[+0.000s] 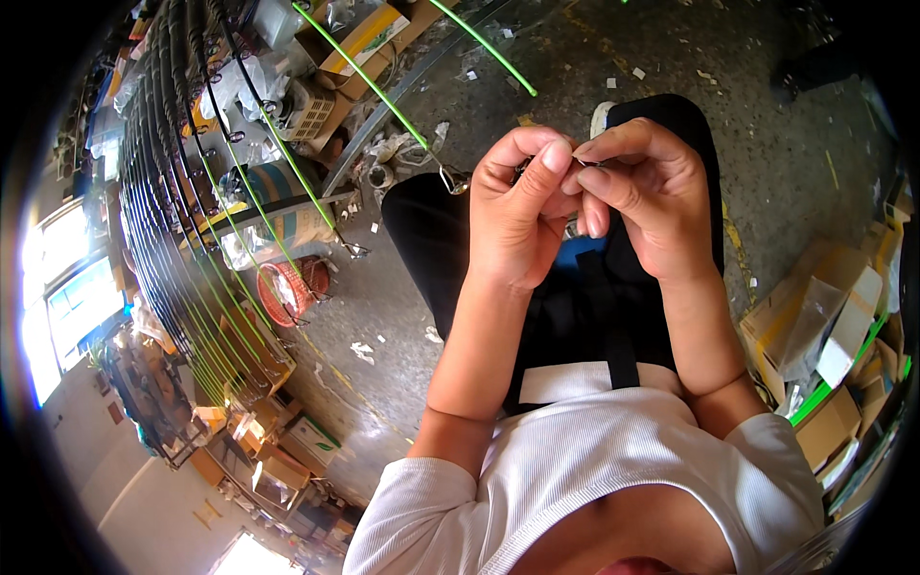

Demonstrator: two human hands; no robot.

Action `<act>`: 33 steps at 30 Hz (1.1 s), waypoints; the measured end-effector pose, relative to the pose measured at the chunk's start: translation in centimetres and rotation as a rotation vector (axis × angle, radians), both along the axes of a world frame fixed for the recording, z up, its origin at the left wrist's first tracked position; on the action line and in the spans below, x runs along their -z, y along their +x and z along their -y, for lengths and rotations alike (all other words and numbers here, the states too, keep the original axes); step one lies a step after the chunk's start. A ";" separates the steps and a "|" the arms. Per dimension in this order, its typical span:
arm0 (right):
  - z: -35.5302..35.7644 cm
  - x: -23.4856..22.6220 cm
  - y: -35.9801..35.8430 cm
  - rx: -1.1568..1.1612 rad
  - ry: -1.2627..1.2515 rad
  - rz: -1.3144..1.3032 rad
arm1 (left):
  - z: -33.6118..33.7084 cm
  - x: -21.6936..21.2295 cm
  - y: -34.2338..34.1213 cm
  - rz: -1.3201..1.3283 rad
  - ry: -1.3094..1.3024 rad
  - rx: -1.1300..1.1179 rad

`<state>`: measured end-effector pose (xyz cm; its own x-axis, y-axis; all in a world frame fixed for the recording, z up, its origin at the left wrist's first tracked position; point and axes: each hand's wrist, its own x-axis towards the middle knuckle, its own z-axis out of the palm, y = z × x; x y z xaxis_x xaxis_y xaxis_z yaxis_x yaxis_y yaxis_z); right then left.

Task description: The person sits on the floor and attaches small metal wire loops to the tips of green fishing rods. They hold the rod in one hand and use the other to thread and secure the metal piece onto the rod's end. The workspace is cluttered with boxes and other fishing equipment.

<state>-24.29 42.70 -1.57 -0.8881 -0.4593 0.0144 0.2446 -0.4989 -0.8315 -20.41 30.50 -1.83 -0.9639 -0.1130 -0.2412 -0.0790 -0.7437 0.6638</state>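
My left hand (pixel 525 196) and my right hand (pixel 652 182) meet above my lap, fingertips touching. Both are closed in a pinch, thumbs against index fingers. A tiny dark, thin thing (pixel 588 162) shows between the fingertips, too small for me to name. Just left of my left hand, a bright green fishing rod (pixel 369 84) reaches down from the top, with a wire line guide (pixel 453 179) at its end, close to my knee. Neither hand touches that rod.
Several dark fishing rods with green ends (pixel 172 192) stand in a row at the left. A red basket (pixel 285 293) sits on the floor beside them. Cardboard boxes (pixel 795 297) are piled at the right. Paper scraps litter the concrete floor (pixel 613 38).
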 end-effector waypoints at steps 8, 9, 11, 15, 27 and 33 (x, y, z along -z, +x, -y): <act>-0.5 -0.3 -0.9 -0.036 0.456 -0.203 | 0.7 0.2 -1.1 0.042 -0.102 0.016; -0.4 -0.3 -0.9 0.016 0.379 -0.241 | 1.0 0.3 -1.4 0.015 0.008 0.014; 0.3 -0.5 -0.6 0.120 0.225 -0.313 | 1.7 0.5 -2.4 -0.038 0.229 0.008; 1.5 -0.9 -0.9 0.140 0.264 -0.491 | 1.6 -0.6 -4.6 -0.186 0.443 -0.026; 1.9 -0.9 -2.0 0.126 0.312 -0.717 | 1.9 -1.4 -6.1 -0.315 0.460 0.020; 2.0 -1.0 -1.9 0.149 0.315 -0.707 | 1.9 -1.4 -6.0 -0.327 0.454 0.022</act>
